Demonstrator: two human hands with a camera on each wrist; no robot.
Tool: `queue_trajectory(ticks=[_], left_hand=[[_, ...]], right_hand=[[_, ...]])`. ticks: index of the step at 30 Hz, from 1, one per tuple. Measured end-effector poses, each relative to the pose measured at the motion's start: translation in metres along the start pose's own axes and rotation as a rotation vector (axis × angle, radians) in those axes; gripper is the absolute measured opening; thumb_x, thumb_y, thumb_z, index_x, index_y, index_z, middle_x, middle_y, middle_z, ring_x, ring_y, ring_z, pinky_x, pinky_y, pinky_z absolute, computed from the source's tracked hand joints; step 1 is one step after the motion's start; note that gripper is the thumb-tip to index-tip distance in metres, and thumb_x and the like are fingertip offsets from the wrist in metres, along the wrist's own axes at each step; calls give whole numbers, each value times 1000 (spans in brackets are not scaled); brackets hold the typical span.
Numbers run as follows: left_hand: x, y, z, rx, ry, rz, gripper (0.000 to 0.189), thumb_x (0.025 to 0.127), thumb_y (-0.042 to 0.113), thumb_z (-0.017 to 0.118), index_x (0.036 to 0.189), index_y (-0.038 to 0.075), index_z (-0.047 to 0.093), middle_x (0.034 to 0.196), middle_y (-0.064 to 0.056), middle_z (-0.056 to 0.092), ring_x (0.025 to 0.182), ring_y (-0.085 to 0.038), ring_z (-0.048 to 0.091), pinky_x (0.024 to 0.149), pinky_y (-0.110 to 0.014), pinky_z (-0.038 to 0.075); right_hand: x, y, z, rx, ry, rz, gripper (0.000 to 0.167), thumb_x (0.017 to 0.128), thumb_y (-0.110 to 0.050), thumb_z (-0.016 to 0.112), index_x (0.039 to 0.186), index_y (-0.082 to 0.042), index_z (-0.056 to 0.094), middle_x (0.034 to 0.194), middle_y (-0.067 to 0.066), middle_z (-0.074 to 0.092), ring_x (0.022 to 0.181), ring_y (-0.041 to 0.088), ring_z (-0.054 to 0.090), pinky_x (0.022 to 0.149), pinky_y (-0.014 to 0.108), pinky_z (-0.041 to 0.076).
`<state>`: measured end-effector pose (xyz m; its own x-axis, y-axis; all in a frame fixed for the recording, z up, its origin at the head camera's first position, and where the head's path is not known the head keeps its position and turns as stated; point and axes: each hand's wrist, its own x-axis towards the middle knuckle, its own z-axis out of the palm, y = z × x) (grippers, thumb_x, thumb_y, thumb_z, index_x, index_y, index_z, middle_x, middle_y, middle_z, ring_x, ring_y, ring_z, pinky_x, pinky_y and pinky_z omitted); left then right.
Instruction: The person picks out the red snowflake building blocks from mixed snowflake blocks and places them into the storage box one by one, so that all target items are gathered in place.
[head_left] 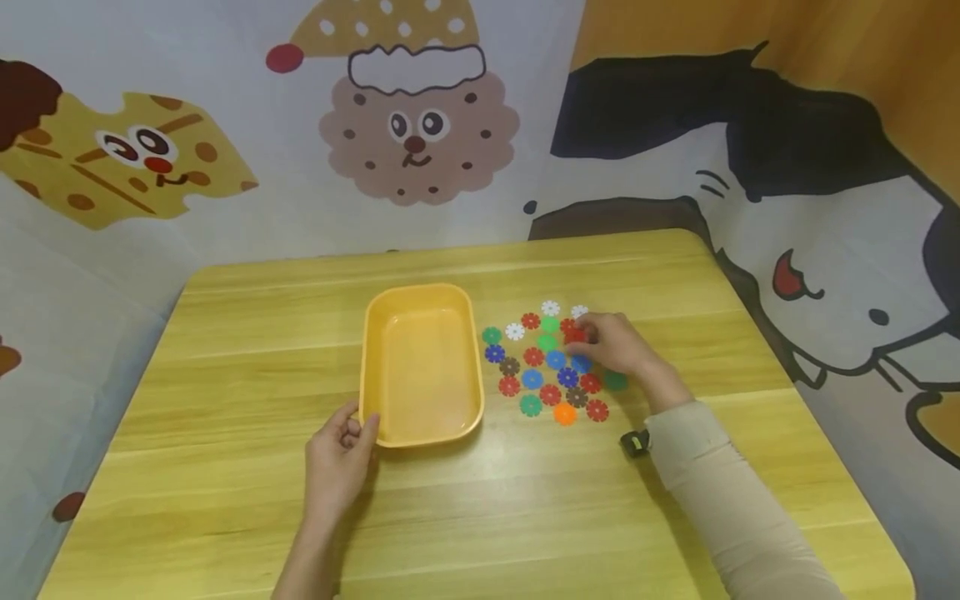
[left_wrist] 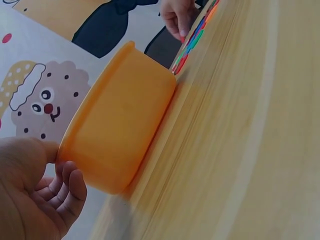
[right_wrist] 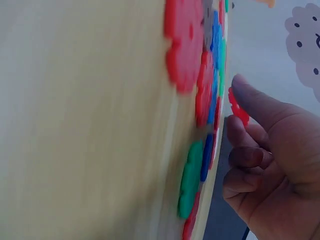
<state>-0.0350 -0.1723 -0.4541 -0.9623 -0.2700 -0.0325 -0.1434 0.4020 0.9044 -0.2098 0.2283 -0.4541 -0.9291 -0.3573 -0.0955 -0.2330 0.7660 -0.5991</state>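
Backdrop (head_left: pixel 247 237) with printed cartoon faces hangs behind the far edge of the worktop (head_left: pixel 225 417), whose broad surface gives everything a level place to lie. A yellow-orange tray (head_left: pixel 423 375) sits near the middle, just left of the loose pieces, I suppose so that both are within easy reach. Of the two hands, the left hand (head_left: pixel 341 454) pinches the tray's near-left rim, thumb against curled fingers, most likely to steady it. The right hand (head_left: pixel 615 342), reaching from a beige sleeve (head_left: pixel 738 492), is at the far right of the pieces with a red disc (right_wrist: pixel 239 109) nipped between thumb and fingertip, probably because something so thin offers little else to grip. The other notched discs (head_left: pixel 556 360) lie flat and spread out, which should make picking one easier. The tray's right wall stands between them and its inside, and the right hand partly covers a green disc (head_left: pixel 615 381). Near the cuff is a small black object (head_left: pixel 635 443) I cannot make out.
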Motion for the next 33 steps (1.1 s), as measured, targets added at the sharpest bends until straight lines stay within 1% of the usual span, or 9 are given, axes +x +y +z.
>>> queue_trajectory(ticks=[3,9,14,17,21,24,27,29,33], left_hand=[[0,1,1,-21,-1,-17,44,99,10,66,137,-9,55,78,-12,62,59,-24,63,52,-28,60],[-2,1,2,-66,-4,-52,42,98,9,67,136,-6,56,79,-12,63,59,-23,64,52,-29,61],[-4,1,4,-103,-6,-70,41,98,9,68,135,-5,57,78,-12,63,59,-22,64,52,-31,62],[-5,1,4,-104,-2,-68,42,97,9,68,136,-5,56,78,-12,63,58,-21,64,52,-31,62],[-5,1,3,-96,5,-62,42,97,8,69,135,-5,57,77,-12,63,57,-19,64,51,-29,61],[-4,1,3,-103,7,-59,41,96,8,70,133,-5,58,77,-12,63,56,-17,64,51,-29,61],[-4,0,4,-114,6,-57,41,96,7,70,133,-5,58,76,-12,63,56,-16,63,51,-28,61],[-4,0,4,-120,6,-54,41,96,7,70,133,-5,58,76,-12,63,56,-16,63,51,-28,61],[-4,0,4,-122,6,-59,40,96,7,70,132,-5,58,75,-11,63,55,-16,63,51,-29,61]], right_hand=[[1,-6,3,24,21,-27,41,91,-26,79,119,1,66,77,6,60,66,20,50,58,31,47],[4,-19,11,76,60,-51,31,92,-23,77,115,-3,68,78,4,61,67,21,54,59,31,52],[8,-33,17,111,97,-87,39,92,-22,78,121,0,66,79,5,61,66,19,53,58,29,52],[11,-45,19,120,127,-117,44,91,-22,79,124,3,66,82,6,63,63,18,53,56,27,51],[15,-61,24,153,138,-121,45,92,-27,78,126,1,66,86,6,66,61,20,54,52,28,50],[18,-70,30,197,141,-115,45,92,-30,77,126,-2,67,87,5,65,66,20,56,56,29,52],[23,-78,37,234,154,-129,43,92,-30,77,125,-3,67,88,5,65,69,20,57,58,30,54],[25,-84,40,254,156,-149,42,92,-29,77,124,-2,67,88,5,65,69,19,57,58,29,54],[29,-99,48,307,145,-196,40,92,-25,78,122,0,67,87,6,65,67,18,56,52,25,50]])
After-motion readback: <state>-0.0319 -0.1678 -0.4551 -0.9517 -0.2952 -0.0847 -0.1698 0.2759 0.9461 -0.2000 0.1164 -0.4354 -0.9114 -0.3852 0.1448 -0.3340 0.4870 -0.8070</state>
